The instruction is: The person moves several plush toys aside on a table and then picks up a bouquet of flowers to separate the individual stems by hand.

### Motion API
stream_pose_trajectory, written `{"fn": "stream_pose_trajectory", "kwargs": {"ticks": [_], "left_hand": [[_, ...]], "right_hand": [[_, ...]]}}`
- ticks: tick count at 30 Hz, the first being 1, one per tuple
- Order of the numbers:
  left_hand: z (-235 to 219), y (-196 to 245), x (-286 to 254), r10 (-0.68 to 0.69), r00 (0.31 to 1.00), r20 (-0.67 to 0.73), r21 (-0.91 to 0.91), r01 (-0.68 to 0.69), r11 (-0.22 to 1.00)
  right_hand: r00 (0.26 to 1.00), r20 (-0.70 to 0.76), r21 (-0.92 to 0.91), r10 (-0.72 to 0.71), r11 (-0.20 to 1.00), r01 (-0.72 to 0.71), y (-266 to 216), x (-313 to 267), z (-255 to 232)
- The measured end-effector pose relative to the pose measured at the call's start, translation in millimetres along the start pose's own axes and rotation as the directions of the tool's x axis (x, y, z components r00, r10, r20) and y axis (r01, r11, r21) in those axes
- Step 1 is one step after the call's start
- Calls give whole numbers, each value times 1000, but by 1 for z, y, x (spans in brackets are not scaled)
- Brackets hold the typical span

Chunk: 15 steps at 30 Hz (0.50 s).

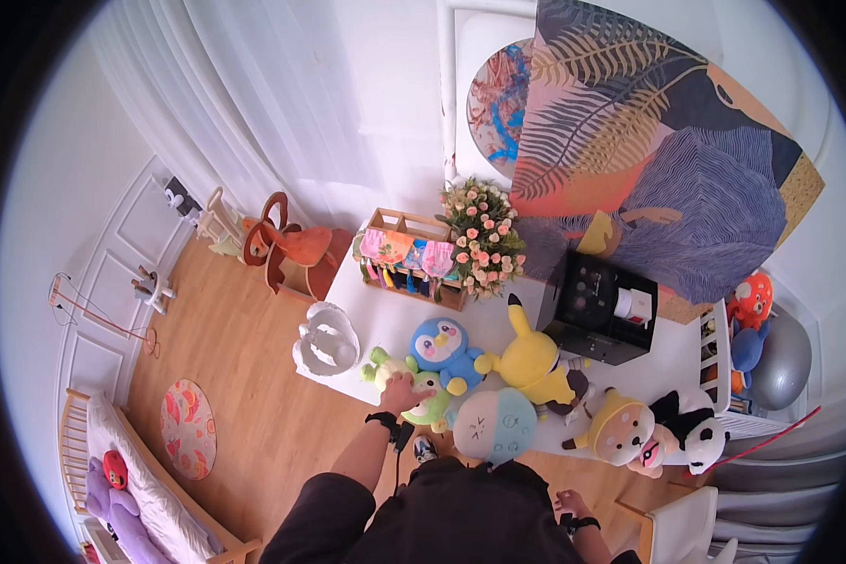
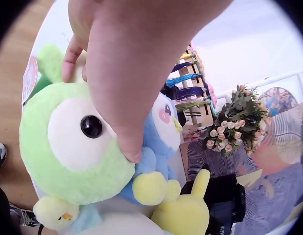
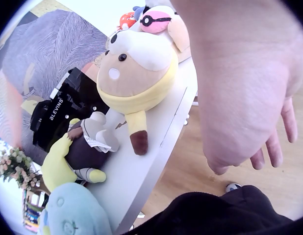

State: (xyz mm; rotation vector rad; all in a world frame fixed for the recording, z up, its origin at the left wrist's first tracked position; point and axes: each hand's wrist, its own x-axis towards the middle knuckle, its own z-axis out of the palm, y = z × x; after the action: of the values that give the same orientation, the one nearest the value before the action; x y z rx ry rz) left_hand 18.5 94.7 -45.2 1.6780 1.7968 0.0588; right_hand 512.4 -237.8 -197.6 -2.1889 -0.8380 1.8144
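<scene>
On the table's near edge, my left hand [image 1: 399, 393] grips the head of a light green plush toy [image 1: 432, 410]. In the left wrist view this green plush shows a white eye patch with a black eye; my thumb presses on its front while the fingers reach behind its head. Just behind it sits a blue penguin plush [image 1: 459, 371]. A round pale blue and cream plush [image 1: 498, 425] lies to its right, near a yellow plush [image 1: 522, 362]. Down by my right side, beyond the table edge, my right hand [image 3: 254, 112] hangs with loose fingers and holds nothing.
A yellow-hooded dog plush [image 1: 622, 430] and a panda plush [image 1: 700, 432] lie along the right of the white table [image 1: 385, 320]. At the back stand a wooden rack [image 1: 414, 226], pink flowers [image 1: 484, 249] and a black box [image 1: 583, 320]. A white ring-shaped object [image 1: 327, 340] is at the left corner.
</scene>
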Motion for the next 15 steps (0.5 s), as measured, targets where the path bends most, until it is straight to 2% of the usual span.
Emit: {"fn": "stream_pose_trajectory", "kwargs": {"ticks": [3, 7, 9, 13, 15], "left_hand": [[2, -6, 4, 23, 1000, 20, 21, -24, 999], [10, -21, 18, 36, 999, 34, -6, -35, 999], [12, -28, 23, 109, 994, -24, -96, -110, 989], [18, -36, 25, 159, 985, -69, -99, -166, 981], [31, -50, 35, 181, 981, -76, -45, -184, 982]], "right_hand": [[998, -31, 90, 57, 994, -54, -16, -12, 2], [998, -14, 143, 66, 988, -63, -12, -9, 2], [993, -70, 189, 94, 979, -79, -15, -12, 4], [994, -62, 191, 93, 978, -79, -27, -23, 3], [995, -46, 209, 89, 975, -78, -27, -24, 2]]}}
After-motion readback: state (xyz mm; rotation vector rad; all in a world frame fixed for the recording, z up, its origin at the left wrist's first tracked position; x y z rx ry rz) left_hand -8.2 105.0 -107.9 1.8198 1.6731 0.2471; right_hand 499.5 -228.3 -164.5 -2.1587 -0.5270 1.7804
